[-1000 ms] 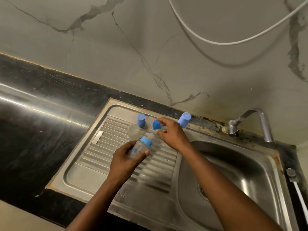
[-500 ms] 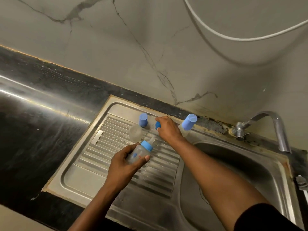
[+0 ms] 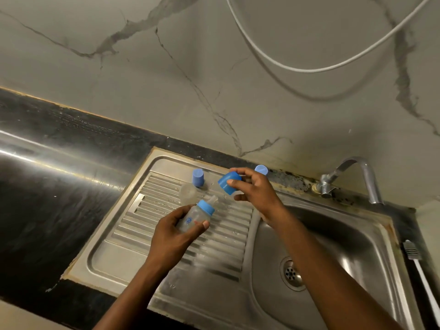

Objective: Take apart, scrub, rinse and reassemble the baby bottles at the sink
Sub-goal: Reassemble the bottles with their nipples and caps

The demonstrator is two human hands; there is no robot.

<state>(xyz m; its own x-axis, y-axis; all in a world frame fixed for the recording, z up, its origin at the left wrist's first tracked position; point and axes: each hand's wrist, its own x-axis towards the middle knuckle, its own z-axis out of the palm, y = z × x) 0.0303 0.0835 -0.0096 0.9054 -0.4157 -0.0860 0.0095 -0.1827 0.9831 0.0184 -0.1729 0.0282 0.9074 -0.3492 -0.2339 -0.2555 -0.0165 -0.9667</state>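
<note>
The thumb and the fingertips of the right hand are curled round a blue cap, which is held in the air over the far part of the drainboard. The fingers of the left hand are wrapped round the body of a small baby bottle. It is held tilted, neck pointing away from the person, just below the cap but apart from it.

The bottle is of cloudy clear plastic with a small blue mark. A light blue collar ring sits on its neck, and a clear teat stands out of the ring.

Near the far edge of the drainboard a second blue cap is set, with a clear round part just beside it. A third blue cap is seen behind the right hand, at the far rim. To the right the sink basin with its drain lies open, and the tap is fixed at its far edge. A brush with a white handle lies along the right edge.
</note>
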